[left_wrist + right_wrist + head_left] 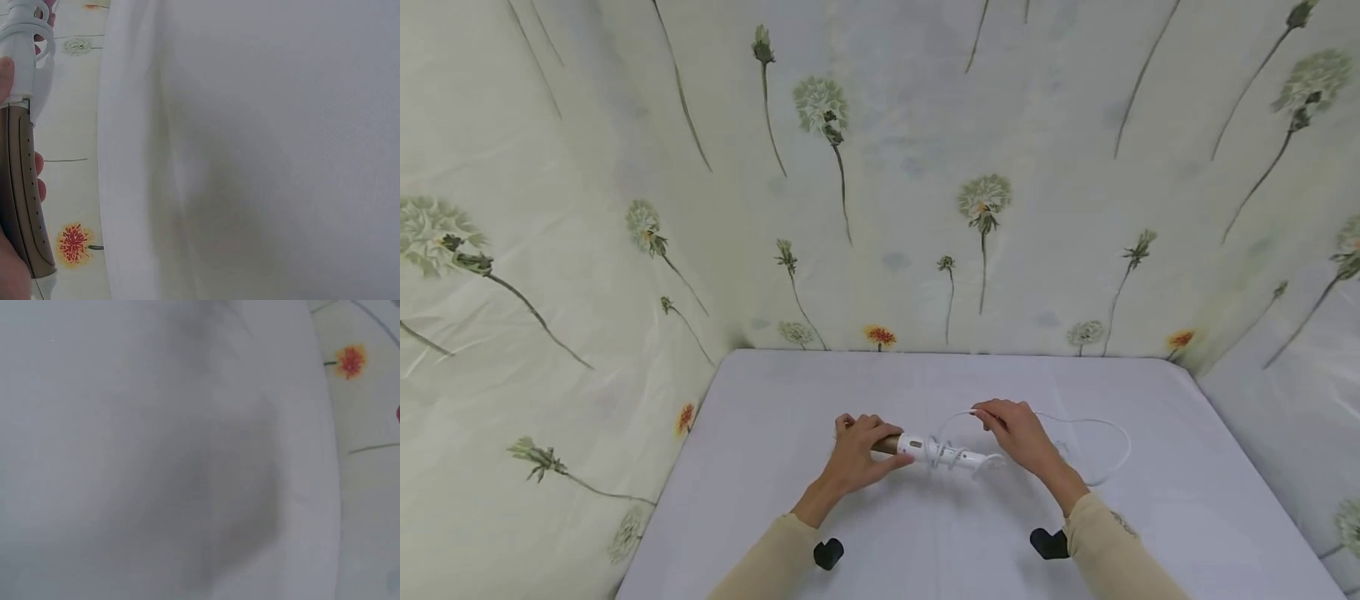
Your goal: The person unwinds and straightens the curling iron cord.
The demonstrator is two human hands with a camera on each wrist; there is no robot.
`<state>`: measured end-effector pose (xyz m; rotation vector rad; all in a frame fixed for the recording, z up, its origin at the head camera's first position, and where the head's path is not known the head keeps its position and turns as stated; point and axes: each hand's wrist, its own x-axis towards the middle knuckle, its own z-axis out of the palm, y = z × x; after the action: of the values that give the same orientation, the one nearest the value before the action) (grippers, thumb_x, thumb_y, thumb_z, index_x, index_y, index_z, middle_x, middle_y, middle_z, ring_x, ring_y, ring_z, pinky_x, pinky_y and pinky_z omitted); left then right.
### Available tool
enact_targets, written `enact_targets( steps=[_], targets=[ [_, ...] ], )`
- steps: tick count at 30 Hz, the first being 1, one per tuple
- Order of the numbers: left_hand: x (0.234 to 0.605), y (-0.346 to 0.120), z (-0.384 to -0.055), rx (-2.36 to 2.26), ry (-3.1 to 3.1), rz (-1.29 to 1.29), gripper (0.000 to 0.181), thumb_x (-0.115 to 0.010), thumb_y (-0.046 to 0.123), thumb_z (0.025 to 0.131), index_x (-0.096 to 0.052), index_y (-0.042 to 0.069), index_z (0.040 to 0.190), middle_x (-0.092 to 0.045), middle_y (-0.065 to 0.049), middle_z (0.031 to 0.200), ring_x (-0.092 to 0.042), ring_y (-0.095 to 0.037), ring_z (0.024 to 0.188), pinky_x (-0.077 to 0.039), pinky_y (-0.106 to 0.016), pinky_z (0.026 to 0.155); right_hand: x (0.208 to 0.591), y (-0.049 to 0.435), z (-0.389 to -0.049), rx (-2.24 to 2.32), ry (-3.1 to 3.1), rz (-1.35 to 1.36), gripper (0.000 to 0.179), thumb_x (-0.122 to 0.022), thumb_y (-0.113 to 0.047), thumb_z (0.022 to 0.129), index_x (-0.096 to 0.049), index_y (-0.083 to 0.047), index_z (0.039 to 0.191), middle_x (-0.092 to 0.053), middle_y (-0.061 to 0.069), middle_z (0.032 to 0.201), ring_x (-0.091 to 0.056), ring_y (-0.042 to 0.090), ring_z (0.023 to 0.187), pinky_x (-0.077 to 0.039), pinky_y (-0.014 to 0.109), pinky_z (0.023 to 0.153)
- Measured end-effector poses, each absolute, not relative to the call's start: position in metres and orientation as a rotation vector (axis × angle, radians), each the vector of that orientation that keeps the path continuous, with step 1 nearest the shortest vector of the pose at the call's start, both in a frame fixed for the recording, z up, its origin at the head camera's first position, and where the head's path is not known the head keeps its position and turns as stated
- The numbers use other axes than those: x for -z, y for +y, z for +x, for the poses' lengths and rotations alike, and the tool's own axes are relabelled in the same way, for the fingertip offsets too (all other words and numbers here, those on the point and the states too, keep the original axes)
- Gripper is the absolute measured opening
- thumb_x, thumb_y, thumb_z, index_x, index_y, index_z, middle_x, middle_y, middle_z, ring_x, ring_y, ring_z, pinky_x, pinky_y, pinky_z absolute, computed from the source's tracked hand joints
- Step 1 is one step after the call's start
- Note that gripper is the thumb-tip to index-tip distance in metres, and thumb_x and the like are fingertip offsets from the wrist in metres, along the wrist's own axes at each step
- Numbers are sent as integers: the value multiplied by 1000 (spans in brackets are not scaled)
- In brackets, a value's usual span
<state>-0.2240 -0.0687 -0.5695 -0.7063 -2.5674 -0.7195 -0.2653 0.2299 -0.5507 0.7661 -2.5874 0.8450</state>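
In the head view, a white hair straightener (917, 447) with a brown end is held up over the table. My left hand (857, 454) grips it round the brown section, thumb on the near side. Up close in the left wrist view, that brown section (24, 187) shows a row of small dots along its side. A white cord (1093, 421) is wound in several coils round the straightener's white handle. My right hand (1018, 433) pinches the cord between thumb and fingers, beyond the handle's right end. The right wrist view shows neither hand nor cord, only cloth and shadow.
A white cloth covers the table (760, 517). Floral-patterned curtain (895, 167) hangs behind it and along both sides. The cord's loose loop reaches out right of my right hand. Black pieces (829, 553) show beside each sleeve.
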Motion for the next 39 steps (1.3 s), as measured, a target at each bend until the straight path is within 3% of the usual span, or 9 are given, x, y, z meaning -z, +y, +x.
enact_targets(
  steps=[7, 11, 14, 17, 22, 24, 27, 31, 39],
  targets=[
    [568, -68, -224, 750, -2576, -763, 49, -62, 66, 77, -69, 27, 106, -62, 12, 94, -52, -8, 85, -21, -40, 85, 576, 226, -251, -933, -2762, 715, 19, -57, -14, 94, -67, -12, 110, -66, -2, 80, -53, 4, 67, -45, 25, 63],
    [567, -68, -225, 766, -2580, -748, 49, -63, 64, 78, -70, 24, 106, -63, 10, 93, -50, -8, 84, -20, -40, 83, 585, 216, -243, -904, -2836, 729, 31, -61, -10, 91, -62, -18, 121, -70, -1, 104, -66, 17, 88, -52, 34, 76],
    [567, -68, -227, 759, -2580, -732, 48, -64, 63, 78, -69, 25, 106, -62, 10, 92, -49, -8, 83, -20, -40, 83, 591, 211, -235, -898, -2829, 737, 46, -68, -4, 84, -60, -23, 125, -67, 0, 119, -65, 25, 105, -51, 43, 84],
    [568, -67, -228, 741, -2581, -711, 48, -62, 64, 78, -69, 27, 107, -62, 11, 92, -48, -7, 82, -20, -40, 84, 596, 206, -227, -965, -2843, 662, 43, -70, -6, 83, -61, -23, 121, -66, -2, 118, -63, 25, 109, -50, 45, 87],
    [573, -65, -227, 703, -2572, -672, 51, -60, 67, 78, -70, 26, 106, -62, 10, 91, -49, -8, 81, -20, -40, 82, 606, 195, -216, -1034, -2956, 480, 21, -64, -27, 90, -59, -22, 111, -66, -8, 106, -62, 13, 100, -50, 38, 86],
    [574, -63, -228, 685, -2560, -662, 51, -60, 67, 78, -70, 25, 105, -62, 10, 90, -50, -8, 80, -20, -40, 80, 607, 192, -212, -920, -2960, 546, 27, -62, -29, 91, -58, -19, 116, -66, -4, 108, -63, 15, 99, -50, 38, 87],
    [574, -62, -227, 682, -2545, -639, 51, -62, 65, 77, -70, 23, 105, -61, 9, 87, -50, -9, 78, -20, -40, 78, 609, 188, -205, -765, -2897, 691, 40, -61, -28, 91, -56, -15, 128, -63, 4, 123, -61, 23, 110, -48, 44, 90],
    [572, -60, -228, 688, -2538, -604, 50, -66, 62, 76, -71, 22, 104, -60, 8, 85, -51, -9, 77, -22, -41, 79, 612, 182, -203, -667, -2797, 774, 46, -63, -27, 90, -54, -21, 135, -53, 6, 139, -52, 30, 124, -42, 54, 92],
    [568, -57, -229, 685, -2563, -547, 50, -66, 63, 75, -71, 23, 104, -60, 6, 82, -48, -10, 75, -22, -41, 79, 612, 173, -200, -779, -2720, 769, 45, -65, -27, 89, -53, -18, 132, -53, 9, 137, -48, 31, 128, -36, 59, 96]
  ],
)
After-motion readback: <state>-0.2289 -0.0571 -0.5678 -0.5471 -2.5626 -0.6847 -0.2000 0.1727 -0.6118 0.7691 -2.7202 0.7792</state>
